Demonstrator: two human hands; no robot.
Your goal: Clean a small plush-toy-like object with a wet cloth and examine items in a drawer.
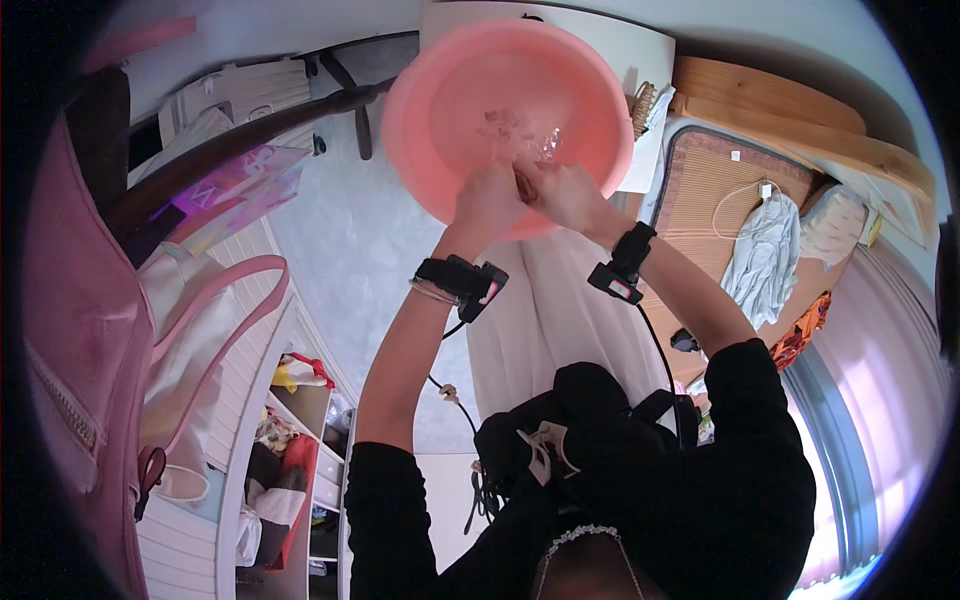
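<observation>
The left hand (488, 200) and right hand (568, 203) meet knuckle to knuckle, both clenched on a small brown object (525, 187) (too covered by fingers to identify). It sits between them, above the near inner side of a round pink plastic basin (405, 125) — glints show inside — which rests on a white tabletop (640, 60). Black straps (632, 250) circle both wrists.

Basin (409, 125) ahead, bed (695, 195) right, cabinet (327, 490) left
</observation>
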